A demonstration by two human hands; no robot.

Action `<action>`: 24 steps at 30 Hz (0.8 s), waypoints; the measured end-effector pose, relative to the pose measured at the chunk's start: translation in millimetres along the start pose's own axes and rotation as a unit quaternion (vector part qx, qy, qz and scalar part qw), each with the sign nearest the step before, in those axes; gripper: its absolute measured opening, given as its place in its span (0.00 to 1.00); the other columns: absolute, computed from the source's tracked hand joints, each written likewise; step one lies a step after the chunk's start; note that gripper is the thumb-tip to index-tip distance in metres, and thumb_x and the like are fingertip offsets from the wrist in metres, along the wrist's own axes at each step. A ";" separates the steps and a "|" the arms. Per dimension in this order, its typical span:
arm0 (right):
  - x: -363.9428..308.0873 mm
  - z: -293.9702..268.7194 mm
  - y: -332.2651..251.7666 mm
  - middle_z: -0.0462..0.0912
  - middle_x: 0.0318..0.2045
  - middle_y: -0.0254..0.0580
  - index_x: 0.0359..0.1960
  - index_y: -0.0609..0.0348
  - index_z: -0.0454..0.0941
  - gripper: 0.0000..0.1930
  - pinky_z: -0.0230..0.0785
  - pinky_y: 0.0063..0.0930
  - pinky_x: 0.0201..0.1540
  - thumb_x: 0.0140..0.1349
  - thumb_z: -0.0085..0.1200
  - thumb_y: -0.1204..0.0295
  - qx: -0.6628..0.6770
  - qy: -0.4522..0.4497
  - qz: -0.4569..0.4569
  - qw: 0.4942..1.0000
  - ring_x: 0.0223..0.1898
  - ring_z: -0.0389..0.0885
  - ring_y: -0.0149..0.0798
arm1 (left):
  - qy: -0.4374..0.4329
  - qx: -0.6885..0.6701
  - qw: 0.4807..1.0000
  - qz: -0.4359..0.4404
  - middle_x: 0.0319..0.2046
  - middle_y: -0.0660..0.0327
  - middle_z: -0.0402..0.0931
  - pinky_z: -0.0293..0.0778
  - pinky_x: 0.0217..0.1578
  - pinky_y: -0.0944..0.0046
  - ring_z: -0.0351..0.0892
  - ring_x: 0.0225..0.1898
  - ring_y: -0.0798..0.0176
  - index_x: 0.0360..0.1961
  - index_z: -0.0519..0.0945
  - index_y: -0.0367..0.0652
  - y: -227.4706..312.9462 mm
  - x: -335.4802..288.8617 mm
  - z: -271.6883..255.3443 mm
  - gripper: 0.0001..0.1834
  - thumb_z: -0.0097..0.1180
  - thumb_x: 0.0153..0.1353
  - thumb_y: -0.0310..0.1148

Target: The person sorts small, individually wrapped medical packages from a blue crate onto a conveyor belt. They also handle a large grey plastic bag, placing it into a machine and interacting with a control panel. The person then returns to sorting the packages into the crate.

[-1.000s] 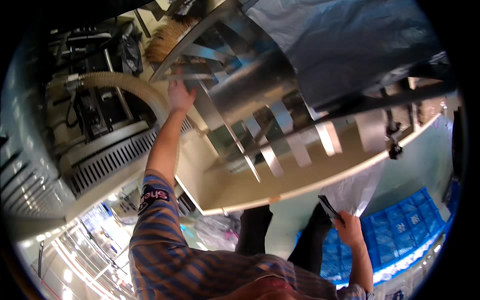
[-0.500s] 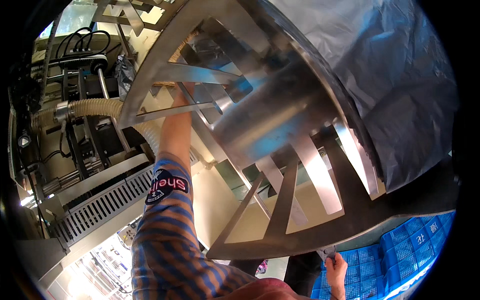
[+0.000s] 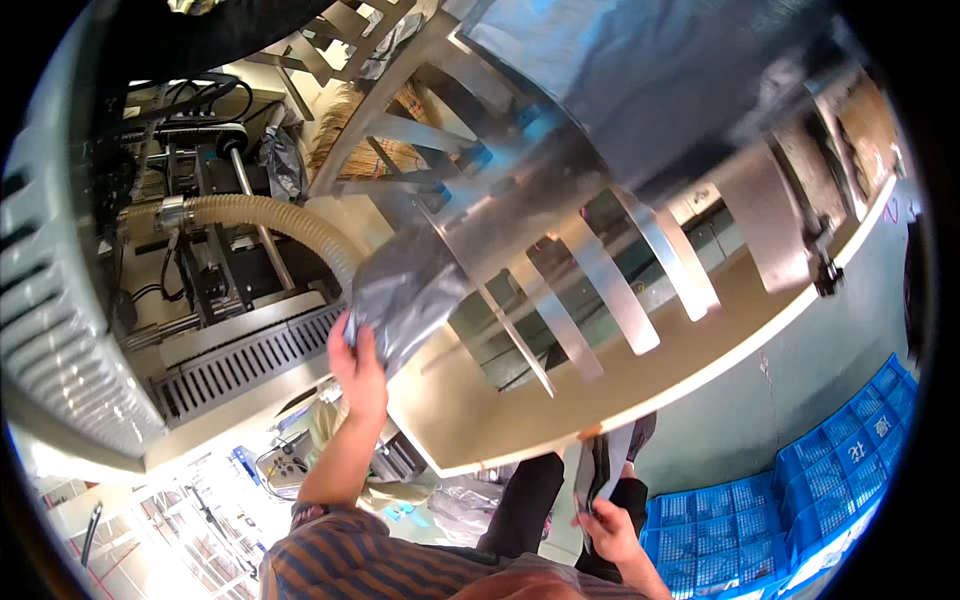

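Note:
My left hand [image 3: 362, 375] is closed on the loose end of grey plastic film [image 3: 410, 290], fingers pinching its lower edge. That film hangs from the left end of a metal cylinder [image 3: 545, 195] with flat metal fins [image 3: 625, 300] below it. Lower down, my right hand [image 3: 612, 530] grips a flat dark-and-silver piece [image 3: 597, 465], held upright just under the machine's cream rim [image 3: 520, 455]. Its full shape cannot be made out. A wide sheet of grey film [image 3: 680, 80] covers the upper right of the machine.
A ribbed hose [image 3: 270, 215] runs beside rods and a slotted grille [image 3: 250, 370] at left. A straw broom [image 3: 335, 130] stands behind the fins. Blue plastic crates [image 3: 720, 535] are stacked at lower right. Crumpled clear plastic [image 3: 470, 505] lies below the machine.
The large slotted metal plate no longer covers the middle. My left hand has drawn back from behind the metalwork and now pinches the grey film. My right hand has shifted left.

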State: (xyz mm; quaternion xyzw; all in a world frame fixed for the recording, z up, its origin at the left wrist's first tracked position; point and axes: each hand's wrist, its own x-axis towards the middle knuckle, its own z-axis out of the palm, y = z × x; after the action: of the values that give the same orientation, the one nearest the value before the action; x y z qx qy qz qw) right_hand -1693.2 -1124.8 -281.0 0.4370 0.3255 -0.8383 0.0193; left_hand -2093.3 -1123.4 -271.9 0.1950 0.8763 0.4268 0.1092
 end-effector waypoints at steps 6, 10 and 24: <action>17.8 31.7 9.5 0.74 0.26 0.29 0.42 0.59 0.69 0.09 0.63 0.19 0.34 0.60 0.43 0.77 0.130 0.018 -0.016 0.991 0.29 0.70 0.24 | -0.010 -0.135 0.985 -0.105 0.46 0.57 0.69 0.64 0.50 0.64 0.68 0.46 0.65 0.50 0.67 0.36 108.0 -106.4 -127.6 0.17 0.46 0.58 0.22; 31.1 37.0 2.2 0.74 0.23 0.26 0.37 0.51 0.69 0.06 0.53 0.15 0.22 0.58 0.46 0.72 0.216 0.077 0.060 0.972 0.23 0.65 0.20 | -0.077 -0.204 0.971 -0.103 0.45 0.54 0.70 0.66 0.50 0.59 0.70 0.46 0.58 0.52 0.64 0.35 182.0 -147.0 -195.3 0.24 0.53 0.53 0.29; -73.0 -6.7 -99.6 0.74 0.34 0.35 0.47 0.61 0.68 0.26 0.65 0.23 0.43 0.58 0.47 0.50 0.384 -0.127 -0.029 0.914 0.36 0.71 0.30 | -0.210 -0.226 0.951 0.037 0.49 0.53 0.67 0.62 0.53 0.55 0.67 0.50 0.56 0.53 0.63 0.37 173.4 -199.3 -249.7 0.24 0.50 0.53 0.26</action>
State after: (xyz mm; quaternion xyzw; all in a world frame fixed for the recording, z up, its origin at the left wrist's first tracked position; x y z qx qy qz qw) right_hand -1674.9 -1061.0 -176.7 0.2907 -0.0141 -0.9474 -0.1332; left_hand -1960.1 -1289.2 23.0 0.2824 0.7066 0.5667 0.3158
